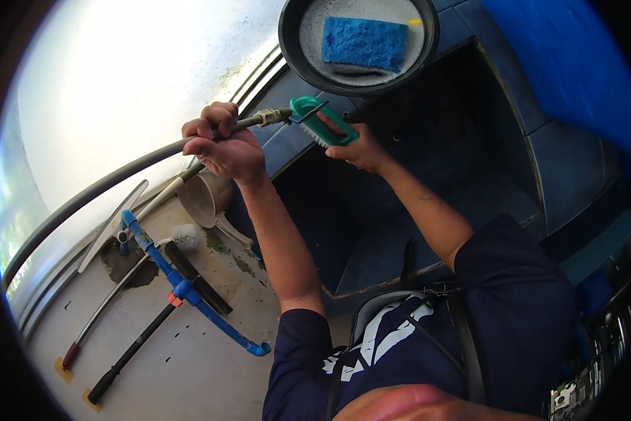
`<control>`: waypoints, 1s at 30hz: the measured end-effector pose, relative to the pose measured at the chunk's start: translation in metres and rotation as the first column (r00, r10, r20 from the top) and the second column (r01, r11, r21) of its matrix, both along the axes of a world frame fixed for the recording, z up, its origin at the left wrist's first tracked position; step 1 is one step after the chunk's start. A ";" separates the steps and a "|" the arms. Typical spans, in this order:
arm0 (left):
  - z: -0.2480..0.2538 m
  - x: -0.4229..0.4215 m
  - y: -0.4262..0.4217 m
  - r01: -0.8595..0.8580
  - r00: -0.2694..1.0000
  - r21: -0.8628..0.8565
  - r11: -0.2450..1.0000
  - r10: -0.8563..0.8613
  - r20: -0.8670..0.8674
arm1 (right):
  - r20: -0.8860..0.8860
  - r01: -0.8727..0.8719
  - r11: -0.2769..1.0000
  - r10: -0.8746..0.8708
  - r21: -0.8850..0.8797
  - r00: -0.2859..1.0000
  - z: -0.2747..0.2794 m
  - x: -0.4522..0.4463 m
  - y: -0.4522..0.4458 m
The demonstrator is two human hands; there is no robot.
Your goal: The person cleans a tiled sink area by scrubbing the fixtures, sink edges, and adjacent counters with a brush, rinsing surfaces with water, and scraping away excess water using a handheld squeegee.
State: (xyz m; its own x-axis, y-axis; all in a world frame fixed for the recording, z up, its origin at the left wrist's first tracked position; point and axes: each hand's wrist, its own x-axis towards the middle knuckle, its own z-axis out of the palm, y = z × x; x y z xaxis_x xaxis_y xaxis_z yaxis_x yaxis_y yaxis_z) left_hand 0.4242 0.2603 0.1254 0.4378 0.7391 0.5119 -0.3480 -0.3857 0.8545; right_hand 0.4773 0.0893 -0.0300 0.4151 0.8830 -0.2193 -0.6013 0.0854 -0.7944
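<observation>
My left hand (225, 144) is closed round a grey hose (112, 175), close to the brass-coloured fitting (267, 118) at its end. In my right hand (361, 149) is a green scrubbing brush (322, 121), gripped by its handle with the white bristles facing down and left. The brush's far end meets or overlaps the tip of the hose fitting; contact is hard to judge. Above the brush sits a black basin (287, 45) of foamy water, with a blue sponge (364, 43) in it.
Below my hands is a dark blue-tiled basin (571, 172). At the left lie a beige dipper (202, 200), blue pipe (217, 319), a squeegee (199, 284), a white-headed brush (185, 237) and a black-handled rod (136, 354). Blue sheeting (568, 63) hangs at upper right.
</observation>
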 end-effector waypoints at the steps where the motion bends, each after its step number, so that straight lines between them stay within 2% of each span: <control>1: 0.000 0.002 -0.003 -0.025 1.000 0.003 1.000 0.025 0.010 | 0.053 0.033 0.999 -0.035 0.033 0.998 -0.002 0.000 -0.003; 2: 0.002 0.001 -0.005 -0.071 0.996 0.020 0.997 0.072 -0.054 | 0.104 0.066 0.996 -0.073 0.067 0.992 -0.005 0.001 -0.007; 4: 0.001 0.001 -0.004 -0.034 0.999 0.019 0.999 0.035 -0.020 | -0.089 -0.107 0.994 0.109 0.022 0.990 0.017 0.031 0.013; 5: 0.000 0.000 -0.005 -0.032 0.999 0.024 0.999 0.033 -0.022 | -0.091 -0.105 0.994 0.107 0.027 0.990 0.013 0.030 0.020; 8: 0.002 0.000 0.001 -0.021 1.000 0.023 1.000 0.021 -0.018 | -0.248 -0.144 0.981 0.173 0.131 0.953 0.008 0.024 0.034; 9: 0.002 0.000 0.000 -0.018 1.000 0.029 0.999 0.019 -0.020 | -0.141 -0.144 0.989 0.146 0.022 0.979 0.015 0.024 0.019; 11: 0.001 0.000 -0.002 -0.004 1.000 0.032 0.999 0.005 -0.028 | -0.034 -0.133 0.986 0.130 -0.097 0.991 0.013 0.026 0.000; 13: 0.000 0.003 -0.004 -0.037 0.999 0.017 0.999 0.038 -0.033 | 0.098 -0.114 0.988 0.124 -0.100 0.988 0.008 0.038 -0.005; 14: 0.001 0.001 -0.006 -0.061 0.997 0.003 0.998 0.061 -0.051 | 0.090 -0.112 0.988 0.122 -0.108 0.989 0.006 0.040 -0.002; 17: 0.000 -0.002 -0.005 -0.055 0.997 0.006 0.998 0.055 -0.059 | 0.027 -0.144 0.989 0.145 -0.029 0.989 0.019 0.050 0.027; 19: 0.004 -0.001 -0.006 -0.043 0.998 0.013 0.999 0.044 -0.051 | -0.309 -0.074 0.956 0.165 0.285 0.937 0.018 0.041 0.040; 20: 0.004 0.001 -0.005 -0.047 0.998 0.021 0.999 0.048 -0.051 | -0.309 -0.078 0.953 0.171 0.293 0.936 0.014 0.044 0.036; 22: 0.004 0.001 -0.009 -0.057 0.996 0.028 0.998 0.058 -0.063 | -0.137 -0.139 0.990 0.136 -0.007 0.981 0.029 0.054 0.011; 23: 0.002 -0.001 -0.006 -0.048 0.997 0.035 0.998 0.050 -0.059 | -0.141 -0.142 0.990 0.138 -0.016 0.980 0.025 0.054 0.009; 25: 0.001 0.000 -0.004 -0.047 0.997 0.008 0.999 0.047 -0.055 | 0.043 -0.209 0.972 0.215 -0.106 0.976 0.022 0.067 0.008; 26: 0.002 -0.001 -0.004 -0.043 0.997 -0.016 0.999 0.042 -0.064 | 0.045 -0.201 0.973 0.208 -0.113 0.977 0.022 0.070 0.007; 29: 0.003 -0.001 -0.007 -0.050 0.997 -0.014 0.999 0.049 -0.064 | -0.016 -0.326 0.945 0.326 0.016 0.945 0.045 0.071 0.027; 30: 0.004 -0.001 -0.008 -0.072 0.996 -0.019 0.997 0.070 -0.063 | -0.228 -0.327 0.931 0.358 0.162 0.906 0.039 0.065 0.038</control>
